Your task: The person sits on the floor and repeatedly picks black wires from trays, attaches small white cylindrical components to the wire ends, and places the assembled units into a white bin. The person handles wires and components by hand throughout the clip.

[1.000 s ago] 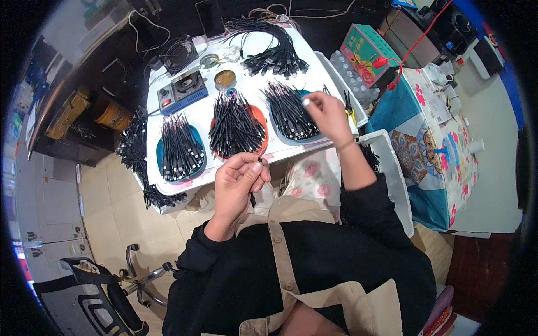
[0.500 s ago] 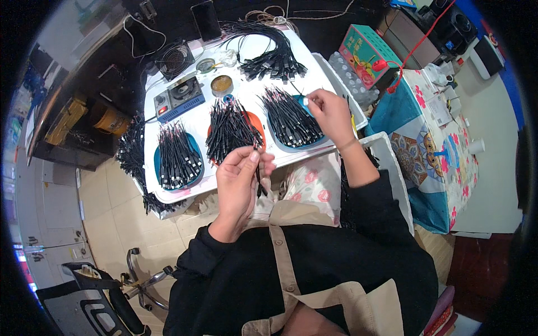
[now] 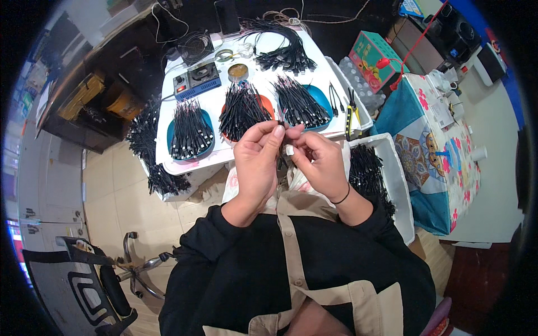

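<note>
The orange tray sits on the white surface and carries a heap of short black cables. Just on the near side of that tray, and a little to its right, the two hands meet. The left hand has a narrow grip, thumb against fingers, holding a dark cable that stands roughly upright and hangs below the fingertips. The right hand has its thumb and fingers drawn close together at the same cable; whether it holds a second piece there, I cannot tell.

Left of the orange tray is a blue tray filled with more black cables; right of it, a second blue tray holds another heap. Farther right of the orange tray lie two short leads, with yellow-and-black pliers just beside them.

Beyond the orange tray stands a round tin, and to the tin's left a blue heater with a lit red switch. Beyond the orange tray and to its right is a large bundle of cables. Well to the orange tray's right and nearer the person, a white bin holds more black cables.
</note>
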The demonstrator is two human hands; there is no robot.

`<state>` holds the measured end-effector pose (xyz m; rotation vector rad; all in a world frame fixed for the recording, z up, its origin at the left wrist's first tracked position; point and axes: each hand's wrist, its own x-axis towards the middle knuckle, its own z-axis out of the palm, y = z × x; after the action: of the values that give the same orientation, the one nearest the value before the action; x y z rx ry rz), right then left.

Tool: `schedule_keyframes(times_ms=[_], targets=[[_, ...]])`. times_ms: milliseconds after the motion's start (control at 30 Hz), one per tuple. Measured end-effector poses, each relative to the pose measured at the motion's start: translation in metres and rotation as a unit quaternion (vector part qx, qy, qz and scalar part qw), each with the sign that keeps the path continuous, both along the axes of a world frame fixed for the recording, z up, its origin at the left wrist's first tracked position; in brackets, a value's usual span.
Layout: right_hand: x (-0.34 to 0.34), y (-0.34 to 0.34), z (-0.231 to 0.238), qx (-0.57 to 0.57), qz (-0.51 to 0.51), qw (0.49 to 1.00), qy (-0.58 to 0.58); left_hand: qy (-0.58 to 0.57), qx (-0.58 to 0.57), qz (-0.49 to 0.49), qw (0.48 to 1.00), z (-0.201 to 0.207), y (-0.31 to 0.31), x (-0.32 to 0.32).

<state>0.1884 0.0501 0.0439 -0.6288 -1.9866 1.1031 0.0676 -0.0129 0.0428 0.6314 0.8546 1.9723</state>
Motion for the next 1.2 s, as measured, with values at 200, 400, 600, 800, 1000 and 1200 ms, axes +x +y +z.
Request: schedule_keyframes(times_ms=[200, 400, 600, 800, 1000, 1200], targets=[[0.013, 0.013, 0.017, -0.118, 0.058, 0.991, -0.001, 0.139, 0.025, 0.044, 0.989, 0.006, -0.012, 0.002], [0.009, 0.022, 0.037, -0.152, 0.144, 0.974, 0.084, 0.168, 0.043, 0.075, 0.982, 0.007, -0.018, -0.001], [-0.001, 0.023, 0.037, -0.225, 0.198, 0.945, 0.131, 0.153, 0.019, 0.018, 0.988, 0.002, -0.021, 0.000], [-0.007, 0.021, 0.019, -0.451, 0.262, 0.827, 0.211, -0.031, 0.055, -0.075, 0.995, -0.003, -0.017, -0.004], [0.001, 0.034, 0.021, -0.464, 0.297, 0.822, 0.143, -0.067, 0.034, -0.192, 0.978, -0.006, -0.017, -0.015], [-0.003, 0.050, 0.004, -0.498, 0.311, 0.802, 0.113, 0.089, -0.060, -0.187, 0.976, -0.010, -0.015, -0.025]])
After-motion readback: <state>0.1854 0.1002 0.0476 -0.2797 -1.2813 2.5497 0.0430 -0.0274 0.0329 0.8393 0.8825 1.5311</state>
